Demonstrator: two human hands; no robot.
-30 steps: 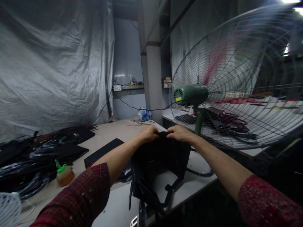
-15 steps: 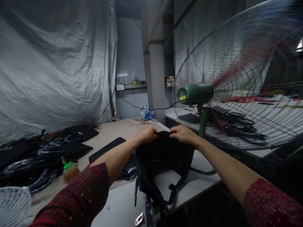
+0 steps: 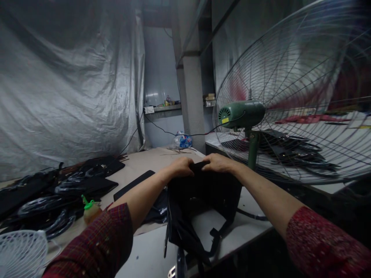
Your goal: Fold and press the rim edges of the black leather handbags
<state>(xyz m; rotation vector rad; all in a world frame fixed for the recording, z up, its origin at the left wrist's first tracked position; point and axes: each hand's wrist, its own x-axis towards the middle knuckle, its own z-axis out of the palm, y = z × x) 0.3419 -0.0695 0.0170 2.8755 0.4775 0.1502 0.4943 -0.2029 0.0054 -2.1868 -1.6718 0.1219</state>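
A black bag [image 3: 199, 200] with dangling straps stands on the pale worktable [image 3: 145, 247] in front of me. My left hand [image 3: 181, 166] grips the bag's far top edge with curled fingers. My right hand [image 3: 218, 163] pinches the same edge just to the right, almost touching the left hand. Both forearms reach over the bag, in dark red sleeves.
A large green wire-cage fan [image 3: 246, 114] spins close on the right. Black bags and plastic-wrapped pieces [image 3: 58, 189] lie on the left, beside a glue bottle with a green cap [image 3: 91, 210]. A small white fan guard [image 3: 20, 253] sits bottom left. A flat black panel [image 3: 133, 184] lies behind my left arm.
My view has shifted slightly; both hands keep their grip on the bag's top edge and have drawn a little closer together.
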